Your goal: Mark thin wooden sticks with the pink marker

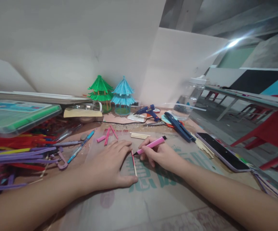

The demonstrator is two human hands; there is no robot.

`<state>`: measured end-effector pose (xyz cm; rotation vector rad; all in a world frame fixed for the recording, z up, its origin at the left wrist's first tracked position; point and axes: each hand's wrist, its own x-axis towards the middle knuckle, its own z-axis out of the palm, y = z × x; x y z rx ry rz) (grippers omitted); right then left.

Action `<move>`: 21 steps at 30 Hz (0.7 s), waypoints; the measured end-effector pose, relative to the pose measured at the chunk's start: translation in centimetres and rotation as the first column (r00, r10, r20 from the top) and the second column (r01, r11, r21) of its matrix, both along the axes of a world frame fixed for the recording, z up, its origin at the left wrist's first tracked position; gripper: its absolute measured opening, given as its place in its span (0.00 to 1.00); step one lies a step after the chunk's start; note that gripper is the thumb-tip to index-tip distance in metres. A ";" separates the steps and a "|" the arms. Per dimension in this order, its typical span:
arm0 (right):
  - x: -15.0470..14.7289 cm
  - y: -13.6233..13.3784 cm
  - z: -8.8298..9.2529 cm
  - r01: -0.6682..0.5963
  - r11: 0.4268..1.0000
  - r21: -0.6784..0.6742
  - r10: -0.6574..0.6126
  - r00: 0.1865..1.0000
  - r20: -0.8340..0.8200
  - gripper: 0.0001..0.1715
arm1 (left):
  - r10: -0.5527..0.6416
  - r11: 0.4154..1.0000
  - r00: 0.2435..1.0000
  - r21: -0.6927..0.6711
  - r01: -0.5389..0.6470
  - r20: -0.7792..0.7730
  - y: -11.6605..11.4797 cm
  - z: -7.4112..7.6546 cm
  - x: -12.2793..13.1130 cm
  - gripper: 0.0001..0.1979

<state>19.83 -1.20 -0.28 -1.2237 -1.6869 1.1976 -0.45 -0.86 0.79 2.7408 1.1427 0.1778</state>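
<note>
Currently, left hand (111, 163) pinches stick (134, 165) endwise; right hand (161, 154) pinches marker (153, 143) beside it. Slack hold could roll stick, causing smears.

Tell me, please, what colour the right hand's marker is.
The marker is pink with a black end; head view.

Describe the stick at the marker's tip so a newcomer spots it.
Find the see-through sheet with teal print. On it, between fingers and thumb of the left hand, at the tip of the pink marker in the right hand, lies the stick. Unlike the plain pale sticks beyond, it is pink toward the far end, pale nearer.
</note>
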 end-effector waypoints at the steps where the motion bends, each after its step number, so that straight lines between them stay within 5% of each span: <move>1: 0.0 0.0 0.0 -0.005 1.000 -0.005 0.005 1.000 0.005 0.10 | 0.000 1.000 1.000 0.003 0.000 0.000 0.0 -0.1 0.0 0.37; 10: 0.4 -0.1 -0.1 -0.111 0.990 -0.087 0.112 0.994 0.001 0.10 | 0.008 1.000 1.000 -0.005 -0.008 0.008 0.1 -0.1 0.0 0.38; 21: 0.0 0.2 -0.2 0.008 1.000 0.003 -0.008 1.000 -0.016 0.13 | -0.001 1.000 0.999 -0.003 0.001 0.051 0.0 -0.2 -0.1 0.37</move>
